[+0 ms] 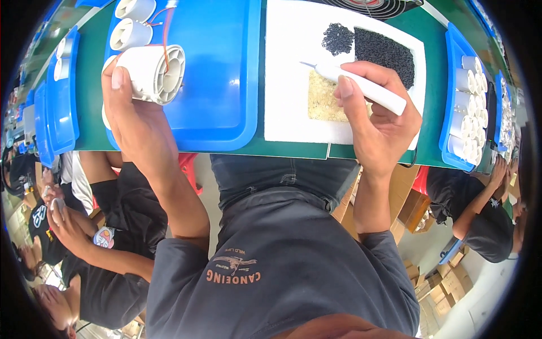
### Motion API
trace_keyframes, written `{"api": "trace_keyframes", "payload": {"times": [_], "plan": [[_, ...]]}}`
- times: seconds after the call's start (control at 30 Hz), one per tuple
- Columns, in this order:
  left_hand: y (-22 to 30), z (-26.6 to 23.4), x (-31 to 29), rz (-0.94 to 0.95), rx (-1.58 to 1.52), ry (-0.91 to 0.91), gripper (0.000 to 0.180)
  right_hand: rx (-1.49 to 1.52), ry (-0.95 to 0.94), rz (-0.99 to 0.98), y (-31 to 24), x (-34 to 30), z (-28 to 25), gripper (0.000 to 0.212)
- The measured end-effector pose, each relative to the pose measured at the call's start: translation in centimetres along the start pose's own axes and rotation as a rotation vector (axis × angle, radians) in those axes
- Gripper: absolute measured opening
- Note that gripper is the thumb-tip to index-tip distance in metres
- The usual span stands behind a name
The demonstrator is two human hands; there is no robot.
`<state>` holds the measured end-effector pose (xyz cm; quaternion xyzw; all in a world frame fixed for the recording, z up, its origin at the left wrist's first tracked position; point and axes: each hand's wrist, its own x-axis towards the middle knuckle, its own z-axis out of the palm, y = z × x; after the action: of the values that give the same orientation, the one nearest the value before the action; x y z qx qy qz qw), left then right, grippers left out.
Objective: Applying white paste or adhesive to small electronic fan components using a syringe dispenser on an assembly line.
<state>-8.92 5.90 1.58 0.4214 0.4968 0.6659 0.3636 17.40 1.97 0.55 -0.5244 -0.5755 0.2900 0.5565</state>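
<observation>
My left hand [138, 127] grips a white plastic cylindrical housing [141, 69] over the left part of a blue tray [220, 73]. Its ribbed, hollow end faces right, and an orange-red wire [166, 39] runs up from it. In my right hand [387, 116] is a white-handled pick [375, 93] with a thin metal tip pointing left. The pick is above a white foam board [285, 107]. Small black rings [389, 53] fill one recess of the board, with a loose pile of black rings [337, 38] beside it. Pale yellow small parts [324, 99] lie in another recess, partly behind my right hand.
More white housings [131, 34] lie at the blue tray's far left. At the right, another blue tray [449, 135] holds several white cylinders [466, 107]. A black wire grille [375, 7] stands at the far edge. Co-workers sit on both sides of me along the green table [293, 148].
</observation>
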Motion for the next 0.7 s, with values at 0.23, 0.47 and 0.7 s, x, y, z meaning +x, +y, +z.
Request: {"api": "trace_keyframes", "payload": {"times": [0.23, 0.47, 0.7], "plan": [[-0.7, -0.1, -0.5, 0.009, 0.005, -0.023, 0.036, -0.025, 0.007, 0.007, 0.0, -0.1, 0.1, 0.015], [-0.5, 0.3, -0.8, -0.022, 0.045, -0.059, 0.038, 0.088, 0.010, 0.130, -0.6, 0.1, -0.5, 0.018], [-1.0, -0.3, -0.6, -0.010, 0.046, -0.057, 0.040, 0.059, 0.220, 0.108, -0.8, -0.3, -1.6, 0.017]]}}
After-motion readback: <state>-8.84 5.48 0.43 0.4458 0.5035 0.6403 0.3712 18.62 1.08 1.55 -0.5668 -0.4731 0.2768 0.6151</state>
